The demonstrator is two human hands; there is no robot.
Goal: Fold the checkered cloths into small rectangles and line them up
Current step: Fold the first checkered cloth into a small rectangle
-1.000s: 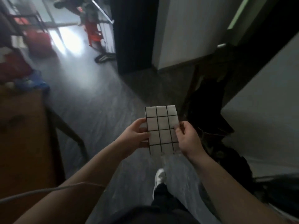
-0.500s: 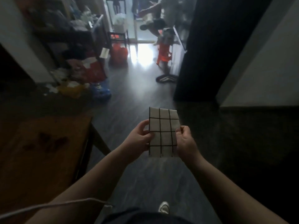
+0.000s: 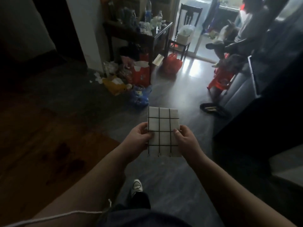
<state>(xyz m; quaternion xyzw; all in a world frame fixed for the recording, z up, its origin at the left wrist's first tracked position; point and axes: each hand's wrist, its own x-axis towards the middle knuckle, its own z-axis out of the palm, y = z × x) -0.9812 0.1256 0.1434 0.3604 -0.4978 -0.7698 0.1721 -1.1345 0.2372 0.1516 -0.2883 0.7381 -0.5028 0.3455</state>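
1. One checkered cloth (image 3: pixel 163 128), white with a black grid, is folded into a small upright rectangle. It is held in the air in front of the person, above the dark floor (image 3: pixel 172 177), and rests on no surface.
2. Left hand (image 3: pixel 139 136) grips the cloth's left edge at about mid-height, thumb on the front face and fingers curled behind.
3. Right hand (image 3: pixel 185 140) pinches the right edge at the same height, thumb pressed on the front face. The fingers behind are hidden.
4. Below the cloth, a white shoe (image 3: pixel 136 185) stands on the floor under a dark trouser leg.
5. A white cord (image 3: pixel 49 217) runs across the lower left, over the left forearm.
6. A brown wooden table (image 3: pixel 41 145) with dark stains fills the left side, near the left arm and apart from the cloth.
7. Beyond the cloth's top edge, a blue bag (image 3: pixel 140 97) lies on the floor. Behind it are a yellow bag (image 3: pixel 114 86) and a red bag (image 3: pixel 173 63), beside a dark side table (image 3: pixel 136 30) loaded with bottles.
8. To the right, a dark slipper (image 3: pixel 213 109) lies on the floor near a red stool (image 3: pixel 221 79). Another person shows in part at the upper right, too blurred to detail.
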